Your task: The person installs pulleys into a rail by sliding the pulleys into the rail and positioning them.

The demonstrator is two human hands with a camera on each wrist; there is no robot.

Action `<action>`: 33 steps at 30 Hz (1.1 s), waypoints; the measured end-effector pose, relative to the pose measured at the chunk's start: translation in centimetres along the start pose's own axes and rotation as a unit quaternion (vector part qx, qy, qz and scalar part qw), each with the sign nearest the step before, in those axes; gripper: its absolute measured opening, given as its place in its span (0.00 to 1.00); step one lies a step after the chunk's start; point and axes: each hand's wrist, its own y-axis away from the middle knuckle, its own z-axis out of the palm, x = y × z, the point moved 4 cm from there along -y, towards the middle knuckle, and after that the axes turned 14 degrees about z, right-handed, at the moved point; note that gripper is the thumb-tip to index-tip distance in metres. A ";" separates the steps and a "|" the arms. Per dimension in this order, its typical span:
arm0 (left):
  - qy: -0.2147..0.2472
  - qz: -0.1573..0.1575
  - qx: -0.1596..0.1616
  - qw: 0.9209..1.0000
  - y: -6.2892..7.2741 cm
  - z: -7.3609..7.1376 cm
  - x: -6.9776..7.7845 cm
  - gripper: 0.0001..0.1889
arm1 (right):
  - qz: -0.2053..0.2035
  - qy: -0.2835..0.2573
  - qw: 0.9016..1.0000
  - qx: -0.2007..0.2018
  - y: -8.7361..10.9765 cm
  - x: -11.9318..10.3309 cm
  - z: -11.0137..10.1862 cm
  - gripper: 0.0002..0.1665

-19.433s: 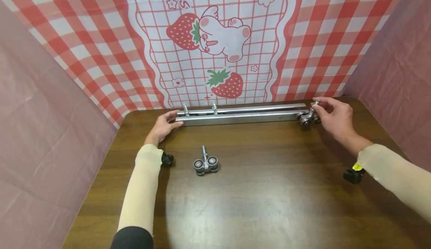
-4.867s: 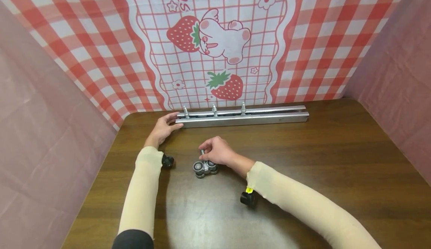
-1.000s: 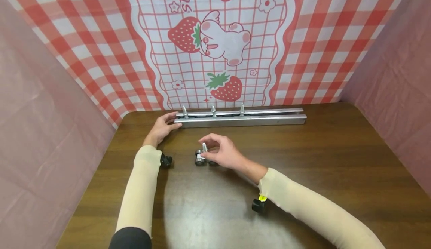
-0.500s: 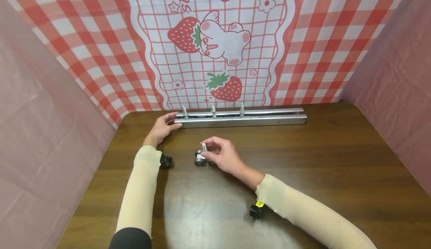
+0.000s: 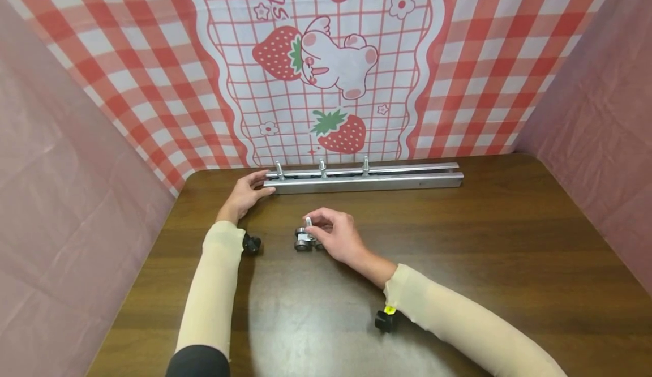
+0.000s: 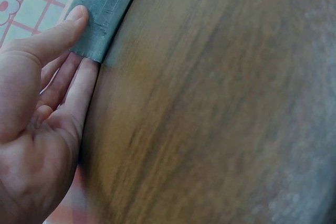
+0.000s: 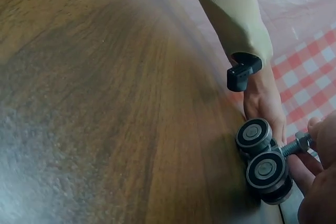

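A silver metal track [image 5: 392, 183] lies along the back of the table, its slot facing up. Three threaded bolts, one of them a roller's bolt [image 5: 365, 166], stand up out of the slot; whatever they carry inside is mostly hidden. My left hand [image 5: 243, 197] holds the track's left end, thumb on the front wall and fingers at the end opening. In front of the track, my right hand [image 5: 338, 235] pinches the upright bolt of a loose trolley roller [image 5: 303, 240]. Bearing wheels [image 7: 266, 170] and the nut on its bolt show in the right wrist view.
The brown wooden table [image 5: 458, 286] has a rounded far right corner. Behind it hangs a red-and-white checked cloth [image 5: 489, 71] with strawberries, and pink cloth [image 5: 66, 156] hangs at both sides.
Over the earlier frames, my right hand left a third roller in the track and took the loose one, which has turned. In the last second it barely moves; my left hand stays put.
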 end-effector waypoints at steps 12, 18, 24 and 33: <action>0.003 -0.001 0.001 1.000 0.0 -0.1 -0.3 0.37 | -0.032 0.031 0.999 0.016 0.4 -0.4 0.1 0.12; -0.002 0.003 0.001 1.000 -0.2 -0.1 -0.5 0.37 | -0.043 0.035 0.998 0.017 0.3 -1.0 -0.2 0.11; -0.003 0.000 0.004 1.000 -0.3 -0.1 -0.5 0.37 | -0.051 0.034 0.998 0.017 0.2 -1.4 -0.7 0.11; 0.002 -0.001 0.001 1.000 -0.2 -0.1 -0.1 0.37 | -0.051 0.018 0.998 0.031 0.5 -1.2 -2.3 0.12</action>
